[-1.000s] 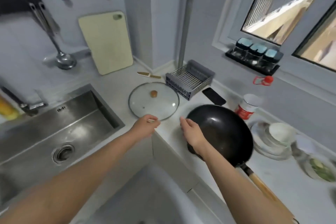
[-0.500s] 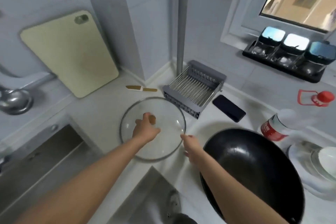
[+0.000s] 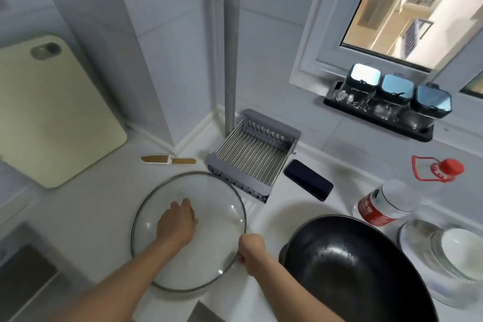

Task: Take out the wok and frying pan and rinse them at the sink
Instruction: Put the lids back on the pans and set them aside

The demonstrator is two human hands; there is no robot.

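A black wok (image 3: 350, 266) sits on the white counter (image 3: 86, 217) at the lower right, its inside bare. Left of it lies a round glass lid (image 3: 209, 201) with a metal rim. My left hand (image 3: 176, 225) is closed over the lid's middle, covering the knob. My right hand (image 3: 252, 251) grips the lid's right rim, between lid and wok. No frying pan shows in the head view. The sink (image 3: 23, 277) shows only as a dark corner at the lower left.
A grey dish rack (image 3: 254, 154) and a black phone (image 3: 308, 183) lie behind the lid. A small knife (image 3: 167, 160), a leaning cutting board (image 3: 52, 112), a red-capped bottle (image 3: 386, 204), stacked bowls (image 3: 454, 251) and spice jars (image 3: 392, 97) ring the counter.
The view has closed in on the counter. My left hand moved onto the lid's knob and my right hand went from the wok's rim to the lid's right edge.
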